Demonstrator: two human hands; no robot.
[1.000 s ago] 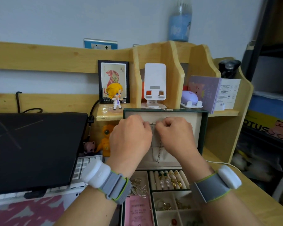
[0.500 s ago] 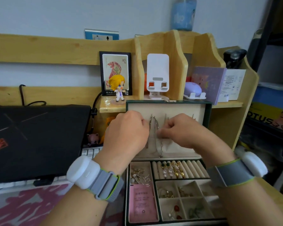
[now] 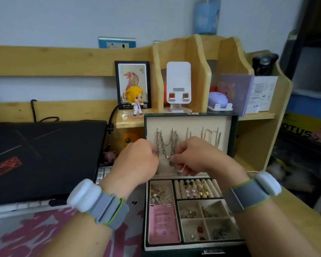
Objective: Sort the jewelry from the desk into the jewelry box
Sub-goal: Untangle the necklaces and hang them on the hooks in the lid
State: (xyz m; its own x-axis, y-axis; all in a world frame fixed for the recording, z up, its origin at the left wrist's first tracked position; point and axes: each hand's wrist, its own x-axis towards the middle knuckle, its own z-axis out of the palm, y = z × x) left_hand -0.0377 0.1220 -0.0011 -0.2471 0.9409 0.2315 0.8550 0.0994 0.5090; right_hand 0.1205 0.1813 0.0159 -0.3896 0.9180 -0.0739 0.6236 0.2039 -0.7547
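Observation:
A dark green jewelry box (image 3: 233, 135) stands open on the desk, its cream lid upright. A silver chain necklace (image 3: 167, 141) hangs in loops from hooks inside the lid. My left hand (image 3: 137, 160) and my right hand (image 3: 195, 156) are both in front of the lid, fingers pinched on the lower end of the silver chain. A thin gold necklace (image 3: 211, 137) hangs further right in the lid. Below, the tray holds rings in rolls (image 3: 196, 189), earrings (image 3: 160, 194), a pink card (image 3: 163, 224) and small compartments with jewelry (image 3: 206, 222).
A closed black laptop (image 3: 41, 156) lies at the left over a white keyboard. Behind the box, a wooden shelf (image 3: 193, 51) carries a yellow-haired figurine (image 3: 134, 100), a white phone stand (image 3: 178, 84) and a purple booklet (image 3: 235, 93). A pink and white mat (image 3: 35, 234) covers the desk front.
Both hands have come down from the top of the lid to its lower part, following the silver chain. The chain now hangs in loops from the hooks, and the view has tilted down.

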